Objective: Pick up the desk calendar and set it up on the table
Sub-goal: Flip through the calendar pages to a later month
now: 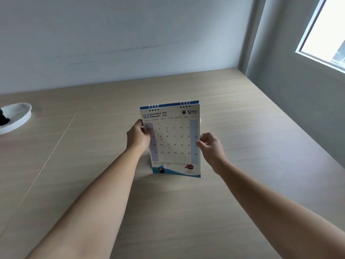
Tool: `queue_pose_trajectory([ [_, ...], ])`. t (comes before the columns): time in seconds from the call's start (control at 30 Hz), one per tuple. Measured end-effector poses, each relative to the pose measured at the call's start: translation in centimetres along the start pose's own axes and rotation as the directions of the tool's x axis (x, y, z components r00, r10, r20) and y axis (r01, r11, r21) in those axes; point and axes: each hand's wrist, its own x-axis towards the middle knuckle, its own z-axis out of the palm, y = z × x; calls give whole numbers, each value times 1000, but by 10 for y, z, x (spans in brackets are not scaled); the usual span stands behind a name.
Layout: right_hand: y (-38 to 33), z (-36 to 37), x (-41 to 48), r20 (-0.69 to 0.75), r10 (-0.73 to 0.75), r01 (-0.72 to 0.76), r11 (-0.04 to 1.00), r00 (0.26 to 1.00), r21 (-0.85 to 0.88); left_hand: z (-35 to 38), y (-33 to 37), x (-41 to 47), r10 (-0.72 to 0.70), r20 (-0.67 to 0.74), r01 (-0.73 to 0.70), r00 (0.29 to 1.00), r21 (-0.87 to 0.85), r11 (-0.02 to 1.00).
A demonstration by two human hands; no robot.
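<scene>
We have the desk calendar (172, 139) upright mid-counter (242, 128), February page toward us, bottom edge on the light wood. Left hand (139, 136) grip clamped on its left edge; right hand (211, 146) pinching the right edge. White dish (16, 116) far left. Pale wall (130, 34) behind, window (324, 28) at right.

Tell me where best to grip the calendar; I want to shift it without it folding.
Judging by its pose, grip the two side edges at mid-height, one hand from each side. The calendar stands upright with its page facing the person, spiral binding on top and its base at the table. The left hand and right hand already sit at those edges.
</scene>
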Motion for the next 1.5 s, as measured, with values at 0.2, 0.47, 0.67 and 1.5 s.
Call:
queue_pose_trajectory([
  [0.2, -19, -10, -1, 65, -55, 62, 992, 996, -108, -12, 7, -3, -84, 218, 107, 972, -97, 990],
  [0.47, -97, -44, -28, 63, -208, 177, 929, 976, 326, -41, 29, 5, -156, 409, 364, 899, -501, 785],
  [0.67, -179, -40, 16, -11, -232, 224, 926, 973, 303, -40, 34, 7, -148, 397, 294, 906, -339, 893],
  [1.5, -52, -12, 55, 82, -127, 142, 963, 989, -229, -15, 18, 10, -87, 132, 119, 987, -255, 960],
])
